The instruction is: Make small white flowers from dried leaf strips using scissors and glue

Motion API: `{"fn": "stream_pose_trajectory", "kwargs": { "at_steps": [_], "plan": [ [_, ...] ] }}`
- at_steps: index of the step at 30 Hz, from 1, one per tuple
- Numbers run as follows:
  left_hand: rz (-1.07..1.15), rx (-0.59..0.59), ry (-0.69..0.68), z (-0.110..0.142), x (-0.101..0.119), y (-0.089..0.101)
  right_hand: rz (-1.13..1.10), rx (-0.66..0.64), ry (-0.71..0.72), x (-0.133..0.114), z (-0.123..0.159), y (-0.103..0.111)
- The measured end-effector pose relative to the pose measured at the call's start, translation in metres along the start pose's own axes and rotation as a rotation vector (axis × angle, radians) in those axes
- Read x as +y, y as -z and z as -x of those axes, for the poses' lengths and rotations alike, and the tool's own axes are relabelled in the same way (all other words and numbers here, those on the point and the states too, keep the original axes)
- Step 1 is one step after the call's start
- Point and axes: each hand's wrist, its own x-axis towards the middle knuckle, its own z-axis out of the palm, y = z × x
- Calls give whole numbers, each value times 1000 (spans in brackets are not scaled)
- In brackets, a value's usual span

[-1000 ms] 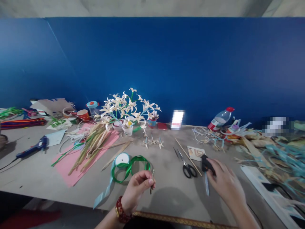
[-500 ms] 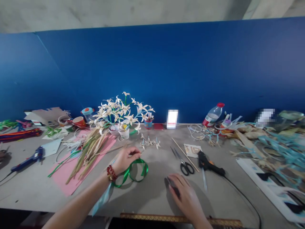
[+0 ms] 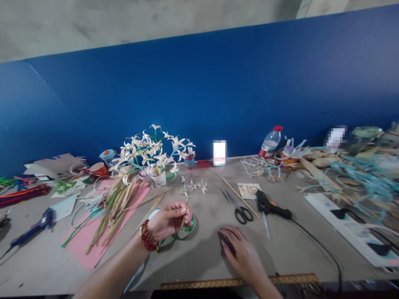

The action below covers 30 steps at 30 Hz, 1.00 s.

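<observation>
Head view: left hand (image 3: 168, 220) pinches thin stem (image 3: 187, 202) between thumb and fingers, slightly tilted; green ribbon (image 3: 190, 229) just behind. Right hand (image 3: 245, 253) low at dark object (image 3: 227, 244), grip can't tell. Scissors (image 3: 243, 214), black glue gun (image 3: 274, 208) beyond it. Judged: stem-holding step; moving stem calls for light pinch.
</observation>
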Motion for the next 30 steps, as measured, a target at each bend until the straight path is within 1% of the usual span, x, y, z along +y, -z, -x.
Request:
{"fn": "stream_pose_trajectory", "kwargs": {
  "at_steps": [2, 4, 8, 11, 14, 17, 19, 22, 24, 26, 30],
  "plan": [
    [160, -59, 22, 3, -2, -8, -17, -6, -20, -1, 0, 1],
    [251, -80, 42, 6, -3, -14, -29, -3, -22, -2, 0, 1],
    [305, -84, 64, 9, -4, -18, -53, -8, -20, -2, 0, 3],
    [323, -100, 67, 12, -5, -19, -139, 11, -53, -7, -5, 5],
    [323, -120, 79, 13, -7, -26, -370, 76, -139, -23, -19, 9],
    [351, -149, 88, 12, -13, -36, -699, 138, -265, -48, -42, 19],
    [382, -175, 92, 11, -18, -42, -899, 165, -313, -65, -58, 27],
    [430, -231, 95, 9, -27, -47, -1070, 196, -291, -84, -76, 40],
    [469, -277, 96, 9, -31, -50, -1120, 173, -251, -89, -83, 45],
    [506, -313, 97, 10, -33, -51, -1148, 145, -217, -90, -85, 46],
    [534, -335, 99, 11, -36, -51, -1186, 123, -175, -86, -84, 43]
  ]
}}
